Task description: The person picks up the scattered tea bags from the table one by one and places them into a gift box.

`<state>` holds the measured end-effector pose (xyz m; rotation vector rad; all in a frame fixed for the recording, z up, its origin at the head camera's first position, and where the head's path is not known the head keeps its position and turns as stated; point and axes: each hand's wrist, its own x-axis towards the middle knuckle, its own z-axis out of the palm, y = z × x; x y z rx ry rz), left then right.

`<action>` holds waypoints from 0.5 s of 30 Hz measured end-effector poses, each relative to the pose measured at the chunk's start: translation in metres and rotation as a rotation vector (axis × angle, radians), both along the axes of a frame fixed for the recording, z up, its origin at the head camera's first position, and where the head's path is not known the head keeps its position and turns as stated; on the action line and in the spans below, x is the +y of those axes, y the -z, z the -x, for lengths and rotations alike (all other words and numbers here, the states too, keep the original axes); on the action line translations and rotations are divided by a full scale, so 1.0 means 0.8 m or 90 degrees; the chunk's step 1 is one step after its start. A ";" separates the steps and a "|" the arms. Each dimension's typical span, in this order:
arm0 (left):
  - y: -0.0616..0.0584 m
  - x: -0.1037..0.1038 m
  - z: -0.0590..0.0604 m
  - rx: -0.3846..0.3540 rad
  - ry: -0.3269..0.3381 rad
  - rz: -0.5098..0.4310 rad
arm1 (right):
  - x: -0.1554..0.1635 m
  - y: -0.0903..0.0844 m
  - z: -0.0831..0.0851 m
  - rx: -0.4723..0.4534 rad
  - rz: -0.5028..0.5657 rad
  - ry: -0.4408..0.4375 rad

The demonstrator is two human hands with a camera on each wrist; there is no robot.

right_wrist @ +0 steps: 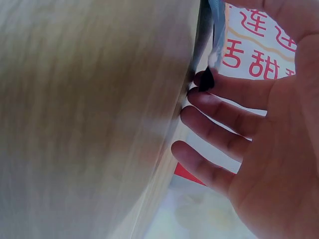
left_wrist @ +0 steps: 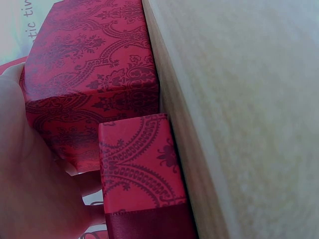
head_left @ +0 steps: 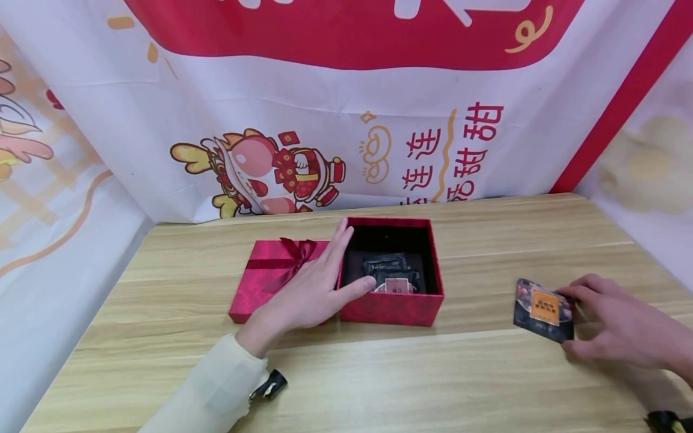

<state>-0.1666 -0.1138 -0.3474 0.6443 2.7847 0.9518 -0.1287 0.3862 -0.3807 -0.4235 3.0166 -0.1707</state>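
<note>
Fingers of your right hand (head_left: 617,328) pinch the packet (head_left: 544,309) on the desk (head_left: 433,373). Your flat left hand (head_left: 314,288) steadies the box (head_left: 392,308); a loose pinch could drop the packet.

A wooden table (head_left: 379,373) fills the lower view. A red and white banner (head_left: 325,120) with a cartoon figure (head_left: 260,171) hangs at twelve o'clock.
</note>
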 end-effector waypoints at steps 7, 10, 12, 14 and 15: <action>0.000 0.001 0.001 0.000 0.002 -0.003 | -0.018 -0.009 0.003 0.033 0.015 -0.005; 0.000 0.001 0.000 -0.001 0.000 -0.002 | -0.028 -0.018 0.007 0.036 0.029 -0.013; 0.000 0.000 0.000 -0.001 0.000 -0.001 | -0.035 -0.024 0.009 0.052 0.036 -0.024; 0.000 0.000 0.000 0.000 0.000 -0.001 | -0.041 -0.028 0.010 0.079 0.046 -0.042; 0.000 0.000 0.000 -0.001 0.001 -0.001 | -0.044 -0.030 0.010 0.092 0.049 -0.047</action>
